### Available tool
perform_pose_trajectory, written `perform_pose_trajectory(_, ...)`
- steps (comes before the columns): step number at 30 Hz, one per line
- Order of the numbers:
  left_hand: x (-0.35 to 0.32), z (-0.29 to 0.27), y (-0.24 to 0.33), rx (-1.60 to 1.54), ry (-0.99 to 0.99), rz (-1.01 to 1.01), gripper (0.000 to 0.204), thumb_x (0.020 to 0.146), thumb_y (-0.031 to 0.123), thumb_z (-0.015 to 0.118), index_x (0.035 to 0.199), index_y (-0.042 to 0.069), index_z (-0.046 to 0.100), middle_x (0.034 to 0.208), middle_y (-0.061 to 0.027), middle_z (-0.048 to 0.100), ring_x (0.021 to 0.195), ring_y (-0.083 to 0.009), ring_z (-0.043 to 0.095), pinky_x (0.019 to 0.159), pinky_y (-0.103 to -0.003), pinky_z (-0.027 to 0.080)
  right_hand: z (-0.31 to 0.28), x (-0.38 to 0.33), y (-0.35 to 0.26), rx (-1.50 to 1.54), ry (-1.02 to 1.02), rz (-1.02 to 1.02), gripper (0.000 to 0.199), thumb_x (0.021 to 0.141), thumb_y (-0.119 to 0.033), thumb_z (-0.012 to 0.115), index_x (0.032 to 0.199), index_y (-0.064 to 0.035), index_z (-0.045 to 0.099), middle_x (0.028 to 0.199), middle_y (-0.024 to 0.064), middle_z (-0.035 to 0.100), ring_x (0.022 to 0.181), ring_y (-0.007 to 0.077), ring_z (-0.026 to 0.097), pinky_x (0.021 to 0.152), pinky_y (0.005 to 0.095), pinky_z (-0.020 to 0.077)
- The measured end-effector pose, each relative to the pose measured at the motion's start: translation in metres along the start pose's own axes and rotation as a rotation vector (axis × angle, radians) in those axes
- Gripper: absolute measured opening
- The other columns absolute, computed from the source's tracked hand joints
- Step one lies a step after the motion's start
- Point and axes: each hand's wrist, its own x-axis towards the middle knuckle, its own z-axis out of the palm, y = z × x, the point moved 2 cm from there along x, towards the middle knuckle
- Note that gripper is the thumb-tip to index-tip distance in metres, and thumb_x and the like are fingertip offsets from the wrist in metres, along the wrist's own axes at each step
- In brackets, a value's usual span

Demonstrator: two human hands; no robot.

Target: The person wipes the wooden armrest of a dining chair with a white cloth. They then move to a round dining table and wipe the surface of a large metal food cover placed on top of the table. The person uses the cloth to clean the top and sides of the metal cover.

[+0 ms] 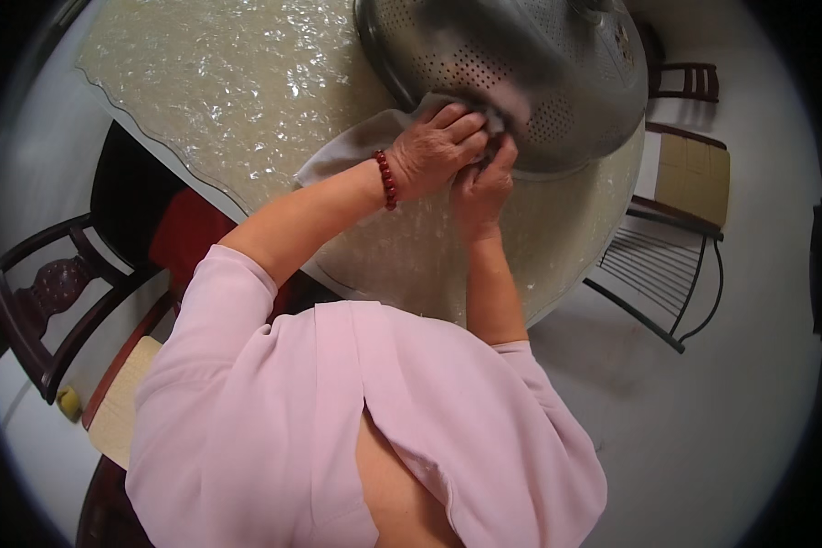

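A large, shiny metal colander [566, 64], dotted with groups of small holes, stands upside down at the far side of the table. A thin grey cloth [347, 149] is bunched against its near lower wall, with a loose end trailing left over the tabletop. My left hand [437, 151], with a red bead bracelet at the wrist, has its fingers curled over the bunched cloth. Close beside it, my right hand [486, 187] is closed on the same cloth at the colander's near side. The fingertips of both hands are partly hidden in the folds.
The round table [219, 73] has a glossy, textured cover with a wavy edge. A dark carved wooden chair [50, 283] stands at the left, near a red seat [187, 242]. At the right are a black metal rack [658, 279], a chair with a tan panel [692, 178] and a small wooden stool [690, 82].
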Motion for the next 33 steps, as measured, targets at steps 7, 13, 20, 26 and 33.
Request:
perform_pose_trajectory(7, -0.026, -0.015, -0.03, 0.064, -0.269, -0.18, 0.036, 0.066, 0.016, 0.067, 0.1, 0.004, 0.063, 0.109, -0.0105, 0.058, 0.109, -0.0291, 0.051, 0.101, -0.041, 0.039, 0.034, -0.014, 0.008, -0.297, -0.179, -0.153, 0.051, 0.071, -0.008, 0.064, 0.119, -0.0055, 0.051, 0.106, 0.016, 0.057, 0.101, 0.0366, 0.053, 0.087, 0.0492, 0.0398)
perform_pose_trajectory(13, -0.024, -0.021, -0.041, 0.02, -0.356, -0.273, 0.041, 0.064, 0.023, 0.07, 0.1, 0.003, 0.064, 0.108, -0.0127, 0.059, 0.11, -0.0303, 0.051, 0.1, -0.039, 0.039, 0.047, -0.006, 0.014, -0.426, -0.19, -0.181, 0.048, 0.069, -0.017, 0.067, 0.115, -0.0094, 0.056, 0.105, 0.0138, 0.058, 0.1, 0.0351, 0.053, 0.086, 0.0496, 0.0386)
perform_pose_trajectory(20, -0.024, -0.014, -0.023, 0.02, -0.456, -0.32, 0.042, 0.065, 0.028, 0.07, 0.099, 0.004, 0.065, 0.107, -0.0136, 0.059, 0.106, -0.0305, 0.051, 0.097, -0.04, 0.04, 0.017, -0.012, 0.02, -0.486, -0.267, -0.287, 0.034, 0.068, -0.012, 0.063, 0.102, -0.0093, 0.061, 0.096, 0.0127, 0.059, 0.096, 0.0345, 0.053, 0.084, 0.0489, 0.0393)
perform_pose_trajectory(26, -0.047, -0.007, 0.01, 0.027, -0.407, -0.184, 0.032, 0.067, 0.025, 0.066, 0.094, 0.007, 0.066, 0.096, -0.0111, 0.062, 0.097, -0.0281, 0.054, 0.096, -0.039, 0.039, -0.018, -0.037, 0.027, -0.652, -0.425, -0.242, 0.034, 0.073, -0.02, 0.064, 0.105, -0.0087, 0.058, 0.1, 0.0144, 0.056, 0.101, 0.0336, 0.052, 0.081, 0.0512, 0.0412)
perform_pose_trajectory(33, -0.056, -0.045, -0.039, 0.197, -0.451, -0.296, 0.029, 0.066, 0.017, 0.066, 0.092, 0.003, 0.066, 0.1, -0.0136, 0.061, 0.105, -0.0276, 0.052, 0.093, -0.036, 0.044, 0.022, -0.036, -0.03, -0.406, -0.506, -0.138, 0.037, 0.072, -0.009, 0.061, 0.108, -0.0054, 0.054, 0.104, 0.0194, 0.053, 0.091, 0.0378, 0.056, 0.073, 0.0476, 0.0481)
